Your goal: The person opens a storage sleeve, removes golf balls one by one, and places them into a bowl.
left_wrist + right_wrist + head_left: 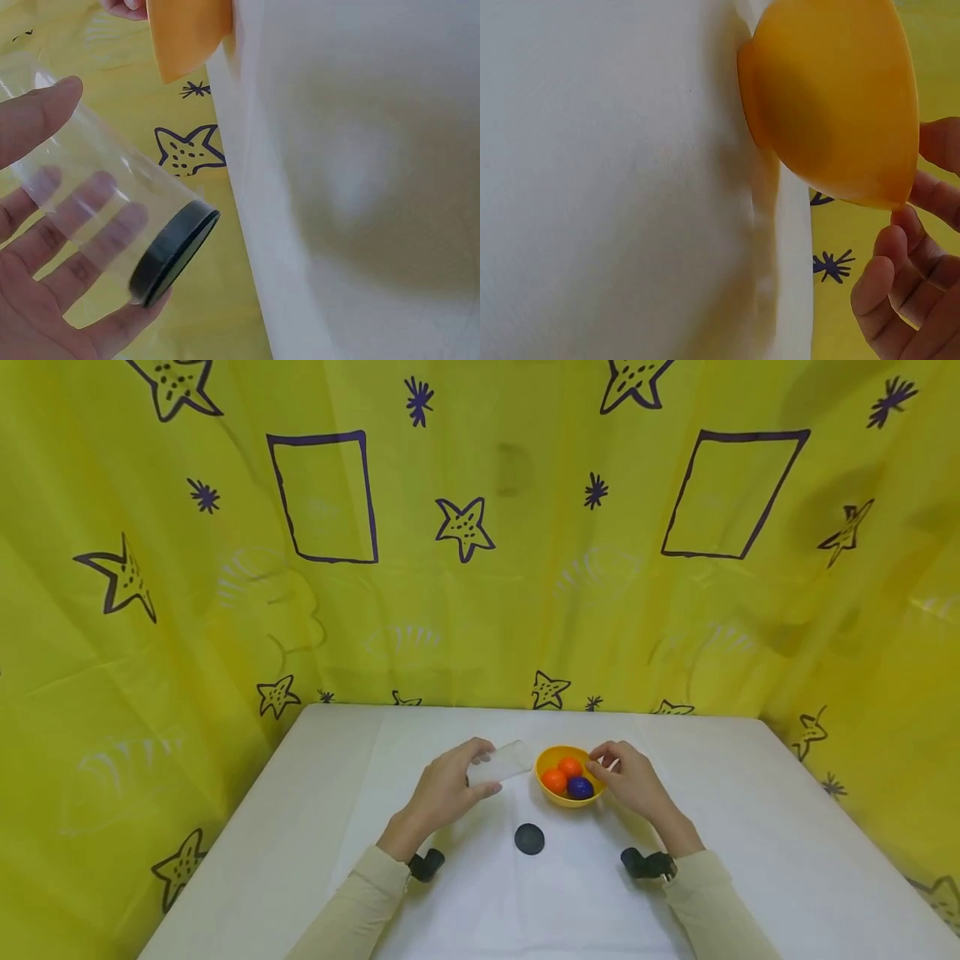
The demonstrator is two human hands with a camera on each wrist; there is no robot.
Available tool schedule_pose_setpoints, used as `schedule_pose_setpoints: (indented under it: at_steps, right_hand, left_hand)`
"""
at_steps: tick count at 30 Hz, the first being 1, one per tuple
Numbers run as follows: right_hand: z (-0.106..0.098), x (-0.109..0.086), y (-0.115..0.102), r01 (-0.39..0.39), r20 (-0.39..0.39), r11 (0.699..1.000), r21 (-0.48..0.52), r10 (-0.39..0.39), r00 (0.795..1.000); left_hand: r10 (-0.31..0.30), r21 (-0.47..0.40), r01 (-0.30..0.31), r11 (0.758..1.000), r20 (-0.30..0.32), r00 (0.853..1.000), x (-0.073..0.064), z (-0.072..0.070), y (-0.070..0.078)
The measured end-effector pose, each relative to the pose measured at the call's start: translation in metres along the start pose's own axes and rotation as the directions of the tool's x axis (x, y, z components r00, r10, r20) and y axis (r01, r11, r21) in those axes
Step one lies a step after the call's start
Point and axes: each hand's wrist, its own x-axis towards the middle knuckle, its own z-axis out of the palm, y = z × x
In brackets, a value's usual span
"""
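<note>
My left hand (448, 783) holds a clear plastic tube (501, 763), tilted above the table, left of the yellow-orange bowl (567, 802). In the left wrist view the thumb lies across one side of the tube, with fingers behind it; a black cap (174, 253) closes its near end. Two orange balls (554, 780) and a dark purple ball (580, 788) sit in the bowl. At the bowl's right rim is my right hand (628, 777), fingers loosely bent, thumb over the rim. Nothing shows between those fingers; whether they touch the rim I cannot tell.
A black round disc (529, 839) lies flat on the white table (555, 910), in front of the bowl and between the forearms. Behind the table and at both sides hangs a yellow curtain (517, 610) with drawn stars. Each wrist wears a small black camera (427, 865).
</note>
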Motion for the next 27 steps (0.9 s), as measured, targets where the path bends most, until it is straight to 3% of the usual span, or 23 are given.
schedule_pose_setpoints:
  at_steps: [8,18,27]
  right_hand:
    - [-0.014,-0.003,-0.001,0.044,0.087,0.997,-0.070,-0.038,0.996]
    - [-0.036,-0.009,0.001,0.083,0.112,0.987,-0.139,-0.068,0.991]
    - [-0.047,-0.012,0.004,0.060,0.112,0.988,-0.142,-0.044,0.993]
  left_hand:
    - [-0.032,-0.057,0.032,0.998,0.004,0.999,-0.001,0.006,-0.004]
    - [-0.115,-0.121,0.117,0.986,0.023,0.993,0.001,0.014,-0.014]
    - [-0.162,-0.141,0.161,0.977,0.001,0.987,0.003,0.016,-0.023]
